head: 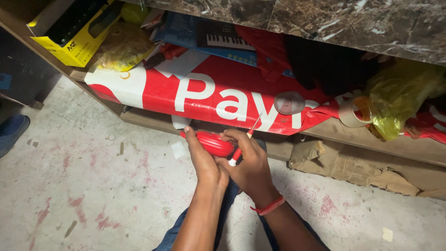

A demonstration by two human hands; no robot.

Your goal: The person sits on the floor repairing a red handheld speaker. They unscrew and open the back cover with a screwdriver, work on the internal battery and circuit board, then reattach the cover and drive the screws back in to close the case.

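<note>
Shelving (371,142) of brown board runs from ten o'clock to four o'clock, under a dark marble worktop (353,21). A glossy red and white banner (209,95) drapes over its edge. Below lies stained concrete floor (93,186). My left hand (202,155) curls shut around a smooth, rounded red plastic casing (214,143) at centre. My right hand (248,162) pinches a slim screwdriver (244,142) with a red and white handle; its long axis tips toward one o'clock, metal tip up.
</note>
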